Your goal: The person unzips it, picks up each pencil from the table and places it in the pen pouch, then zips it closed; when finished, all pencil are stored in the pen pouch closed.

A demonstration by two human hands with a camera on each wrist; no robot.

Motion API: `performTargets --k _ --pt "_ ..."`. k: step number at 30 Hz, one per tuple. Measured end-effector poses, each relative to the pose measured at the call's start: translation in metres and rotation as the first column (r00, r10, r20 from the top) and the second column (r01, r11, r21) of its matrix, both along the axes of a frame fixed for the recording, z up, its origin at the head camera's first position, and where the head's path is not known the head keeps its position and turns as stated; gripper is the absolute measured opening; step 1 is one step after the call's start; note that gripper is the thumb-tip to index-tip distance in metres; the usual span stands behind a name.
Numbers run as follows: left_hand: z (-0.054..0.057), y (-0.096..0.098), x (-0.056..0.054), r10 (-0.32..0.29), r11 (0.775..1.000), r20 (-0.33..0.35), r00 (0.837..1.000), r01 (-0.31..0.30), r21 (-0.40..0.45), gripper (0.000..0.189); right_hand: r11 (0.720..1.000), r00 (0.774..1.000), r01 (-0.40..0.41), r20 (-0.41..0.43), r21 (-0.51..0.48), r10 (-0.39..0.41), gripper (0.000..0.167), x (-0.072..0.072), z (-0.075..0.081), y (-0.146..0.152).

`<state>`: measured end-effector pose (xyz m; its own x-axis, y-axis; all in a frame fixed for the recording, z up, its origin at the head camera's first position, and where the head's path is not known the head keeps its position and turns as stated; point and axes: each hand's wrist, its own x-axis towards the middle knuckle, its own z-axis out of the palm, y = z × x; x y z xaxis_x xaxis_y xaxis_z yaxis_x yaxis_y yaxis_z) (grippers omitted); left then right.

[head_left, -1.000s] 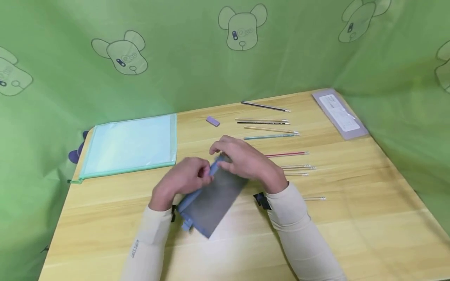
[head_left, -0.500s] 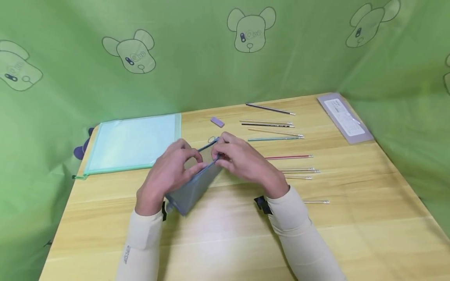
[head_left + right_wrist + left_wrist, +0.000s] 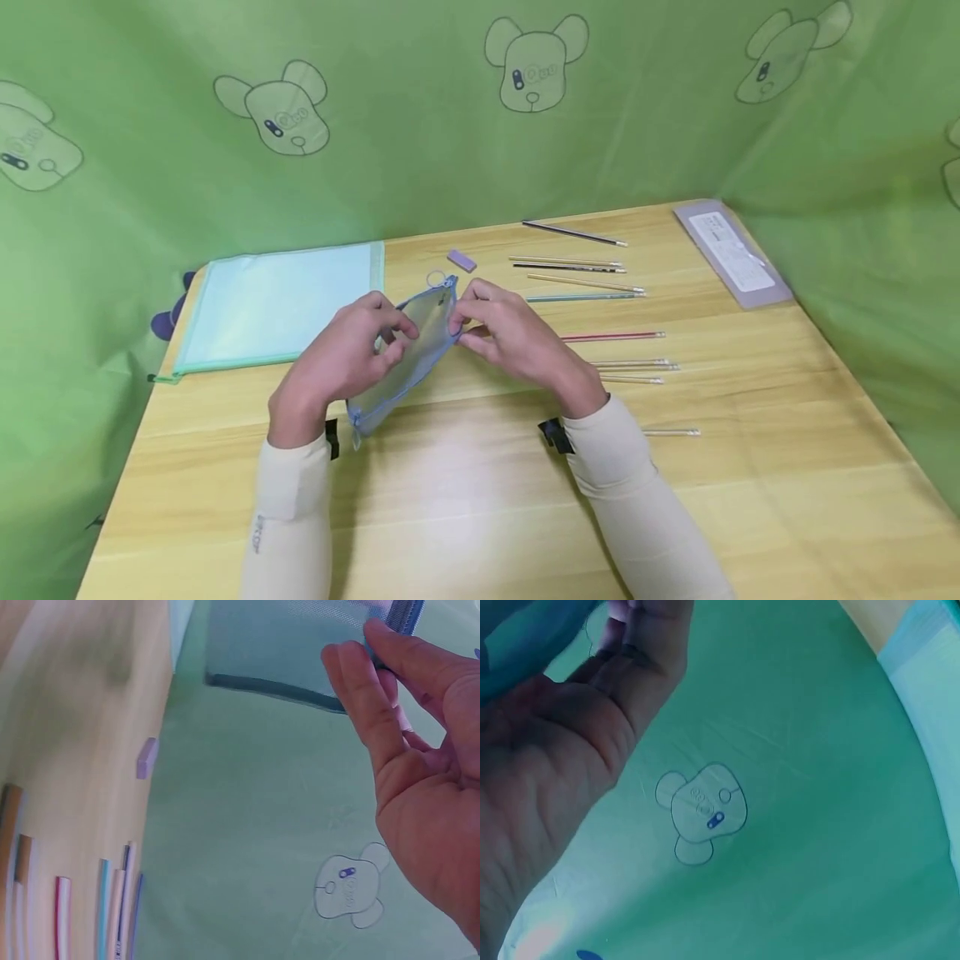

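A blue zip pouch [image 3: 429, 342] of see-through mesh is held up over the table, its mouth spread wide. On the near rim, my right hand [image 3: 517, 342] pinches the zipped edge between thumb and fingers; the right wrist view shows this grip at a corner of the mesh [image 3: 277, 645]. My left hand [image 3: 337, 354] holds the pouch's far side, fingers bent at the rim with thumb and index over the opening. In the left wrist view, blue pouch material [image 3: 525, 637] covers part of that hand. A ring pull [image 3: 437, 278] hangs at the pouch's far corner.
Several pencils [image 3: 585, 297] lie in a loose column right of the hands. A purple eraser [image 3: 462, 261] is behind the pouch. A pale blue zip folder [image 3: 277, 304] lies at left, a grey-purple labelled packet [image 3: 733, 254] at back right. Green curtain [image 3: 420, 167] surrounds the table.
The pouch has turned from lying flat between the hands to mouth-up. Its mouth has widened as the left hand moved left, away from the right.
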<state>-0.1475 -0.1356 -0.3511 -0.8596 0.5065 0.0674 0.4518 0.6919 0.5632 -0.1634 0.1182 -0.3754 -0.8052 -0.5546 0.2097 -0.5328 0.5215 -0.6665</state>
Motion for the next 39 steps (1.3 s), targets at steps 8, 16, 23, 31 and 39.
performTargets --k 8,16,23,31,39 --pt "0.010 -0.004 0.006 -0.039 0.999 0.031 0.999 0.040 -0.017 0.024 1.000 1.000 -0.013 0.023 -0.001 0.013 0.011 -0.009 -0.016 -0.003" --pt "0.002 0.036 0.004 -0.086 0.980 0.170 0.982 0.114 -0.164 0.016 0.950 0.992 -0.081 0.117 0.301 0.048 0.022 -0.013 -0.024 0.011" --pt "-0.017 0.052 -0.009 -0.126 0.959 0.224 0.966 0.176 -0.221 0.029 0.952 0.990 -0.039 0.140 0.305 -0.004 0.033 0.004 -0.014 0.065" --pt "-0.020 0.039 -0.014 -0.131 0.963 0.298 0.945 0.192 -0.187 0.034 0.919 0.980 0.067 0.150 0.388 -0.134 0.024 0.041 -0.025 0.142" --pt "-0.023 0.024 -0.010 -0.133 0.970 0.281 0.951 0.183 -0.158 0.014 0.892 0.969 -0.052 0.240 0.448 -0.064 0.028 0.058 -0.049 0.158"
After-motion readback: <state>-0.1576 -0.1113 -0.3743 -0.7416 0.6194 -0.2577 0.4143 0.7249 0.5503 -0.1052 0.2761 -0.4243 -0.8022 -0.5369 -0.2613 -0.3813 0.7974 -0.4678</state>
